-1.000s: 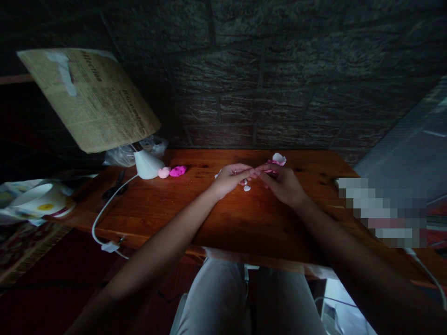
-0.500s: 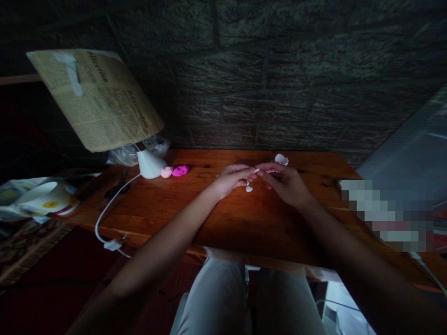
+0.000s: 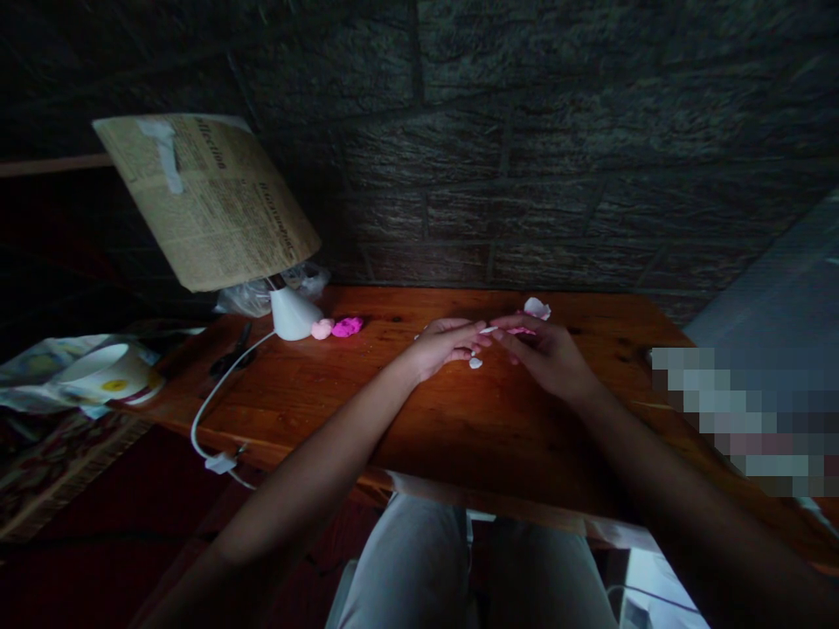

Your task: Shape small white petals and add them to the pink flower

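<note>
A small white piece of what looks like modelling clay (image 3: 488, 330) is pinched between the fingertips of my left hand (image 3: 440, 348) and my right hand (image 3: 545, 356). Both hands are closed and meet just above the wooden table. Below the fingers, a small white scrap (image 3: 475, 362) lies on the tabletop. Beyond my right hand is a thin, pale pink petal-like piece (image 3: 537, 307); bright pink material shows beside it, partly hidden by the fingers. A light pink lump (image 3: 322, 328) and a magenta lump (image 3: 348, 327) sit together further left.
A lamp with a newsprint shade (image 3: 216, 201) stands at the back left, its white cord (image 3: 203, 402) running over the table edge. Dark scissors (image 3: 229, 354) lie near it. Left of the table (image 3: 419, 437) is a white cup-like container (image 3: 101, 371). A stone-patterned wall rises behind.
The view has shifted slightly, so everything appears a little further right and lower. Both hands stay together at the white piece, which now shows as a thin strip between the fingertips.
</note>
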Demonstrator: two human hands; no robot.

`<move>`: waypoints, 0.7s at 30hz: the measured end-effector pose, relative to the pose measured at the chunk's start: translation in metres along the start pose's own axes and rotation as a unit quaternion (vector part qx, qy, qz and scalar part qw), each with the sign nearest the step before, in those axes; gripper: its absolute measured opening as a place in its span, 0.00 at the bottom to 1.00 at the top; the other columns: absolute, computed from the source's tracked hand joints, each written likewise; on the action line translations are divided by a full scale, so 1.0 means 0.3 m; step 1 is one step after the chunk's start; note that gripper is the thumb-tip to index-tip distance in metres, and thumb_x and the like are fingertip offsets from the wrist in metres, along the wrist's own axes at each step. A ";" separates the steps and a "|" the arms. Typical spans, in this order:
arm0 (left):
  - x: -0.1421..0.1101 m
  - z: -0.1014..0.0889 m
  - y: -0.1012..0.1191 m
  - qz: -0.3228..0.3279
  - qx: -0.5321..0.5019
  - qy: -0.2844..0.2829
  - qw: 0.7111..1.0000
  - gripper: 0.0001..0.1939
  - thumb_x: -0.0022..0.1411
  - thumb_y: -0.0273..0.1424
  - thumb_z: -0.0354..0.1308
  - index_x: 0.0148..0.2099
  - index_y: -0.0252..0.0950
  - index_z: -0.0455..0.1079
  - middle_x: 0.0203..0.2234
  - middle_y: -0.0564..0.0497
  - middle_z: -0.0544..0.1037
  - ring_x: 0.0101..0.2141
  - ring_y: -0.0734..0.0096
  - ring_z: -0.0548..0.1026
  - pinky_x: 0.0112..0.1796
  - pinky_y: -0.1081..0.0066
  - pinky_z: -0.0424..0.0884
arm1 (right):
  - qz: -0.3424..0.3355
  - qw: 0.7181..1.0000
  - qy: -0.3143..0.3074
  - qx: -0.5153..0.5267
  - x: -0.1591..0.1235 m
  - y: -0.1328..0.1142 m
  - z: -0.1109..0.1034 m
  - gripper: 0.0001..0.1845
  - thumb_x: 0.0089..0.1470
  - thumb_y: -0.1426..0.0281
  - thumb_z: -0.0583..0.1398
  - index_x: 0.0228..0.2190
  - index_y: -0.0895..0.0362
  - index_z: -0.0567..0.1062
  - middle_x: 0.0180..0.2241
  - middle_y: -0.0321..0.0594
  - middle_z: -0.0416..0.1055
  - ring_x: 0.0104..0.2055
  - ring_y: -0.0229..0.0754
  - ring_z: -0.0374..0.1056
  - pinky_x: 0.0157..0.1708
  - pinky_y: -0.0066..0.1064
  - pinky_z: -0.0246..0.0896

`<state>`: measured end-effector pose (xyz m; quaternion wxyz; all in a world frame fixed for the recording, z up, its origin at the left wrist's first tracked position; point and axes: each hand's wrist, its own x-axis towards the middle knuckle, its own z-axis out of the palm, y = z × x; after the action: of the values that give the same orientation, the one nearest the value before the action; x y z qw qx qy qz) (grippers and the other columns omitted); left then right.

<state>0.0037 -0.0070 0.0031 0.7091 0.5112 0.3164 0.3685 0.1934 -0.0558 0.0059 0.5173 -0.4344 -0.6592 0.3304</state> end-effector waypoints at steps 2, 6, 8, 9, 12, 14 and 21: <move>-0.001 0.001 0.000 0.002 -0.002 -0.003 1.000 0.20 0.48 0.42 0.76 0.36 0.32 0.80 0.31 0.47 0.82 0.28 0.79 0.74 0.33 0.76 0.69 | 0.003 1.000 -0.003 -0.002 0.000 0.001 0.000 0.19 0.52 0.53 0.68 0.39 0.54 0.83 0.36 0.43 0.81 0.26 0.39 0.69 0.23 0.32 0.68; -0.003 0.005 0.001 0.006 0.001 -0.003 1.000 0.20 0.48 0.43 0.75 0.36 0.31 0.79 0.29 0.49 0.81 0.28 0.79 0.74 0.32 0.75 0.68 | 0.007 1.000 -0.008 -0.008 0.000 0.004 -0.001 0.19 0.52 0.53 0.68 0.38 0.55 0.83 0.31 0.42 0.80 0.26 0.40 0.69 0.23 0.31 0.66; -0.003 0.007 0.002 0.007 0.007 0.002 1.000 0.20 0.50 0.42 0.75 0.36 0.31 0.79 0.29 0.49 0.81 0.28 0.80 0.74 0.33 0.75 0.68 | 0.004 1.000 -0.009 -0.013 0.000 0.007 -0.002 0.20 0.52 0.53 0.67 0.38 0.55 0.83 0.28 0.41 0.79 0.27 0.41 0.69 0.23 0.31 0.65; -0.004 0.008 0.003 0.006 0.009 0.004 1.000 0.20 0.50 0.42 0.74 0.36 0.30 0.79 0.29 0.49 0.81 0.28 0.80 0.73 0.33 0.75 0.68 | 0.001 1.000 -0.009 -0.014 0.000 0.009 -0.002 0.20 0.52 0.52 0.67 0.37 0.55 0.84 0.27 0.40 0.78 0.27 0.41 0.69 0.23 0.31 0.65; -0.005 0.009 0.004 0.002 0.016 0.005 1.000 0.18 0.52 0.41 0.74 0.37 0.30 0.79 0.29 0.49 0.81 0.28 0.80 0.73 0.34 0.74 0.68 | -0.010 1.000 -0.006 -0.018 0.000 0.014 0.000 0.20 0.53 0.51 0.66 0.36 0.55 0.83 0.27 0.40 0.77 0.24 0.39 0.67 0.23 0.32 0.65; -0.005 0.010 0.004 -0.001 0.024 0.005 1.000 0.18 0.53 0.40 0.73 0.36 0.30 0.79 0.30 0.49 0.81 0.28 0.80 0.73 0.34 0.74 0.68 | -0.010 1.000 -0.005 -0.020 0.000 0.017 0.001 0.20 0.53 0.51 0.66 0.36 0.55 0.83 0.28 0.40 0.77 0.23 0.38 0.66 0.22 0.32 0.64; -0.007 0.010 0.005 -0.004 0.036 0.008 0.999 0.17 0.54 0.40 0.72 0.37 0.30 0.79 0.30 0.48 0.81 0.29 0.80 0.73 0.35 0.74 0.68 | -0.008 0.999 -0.005 -0.030 -0.003 0.015 0.003 0.20 0.54 0.52 0.66 0.37 0.57 0.82 0.28 0.40 0.77 0.21 0.36 0.65 0.22 0.32 0.63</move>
<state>0.0048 -0.0100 0.0054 0.6892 0.5322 0.3371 0.3580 0.1937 -0.0549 0.0013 0.5031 -0.4427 -0.6750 0.3085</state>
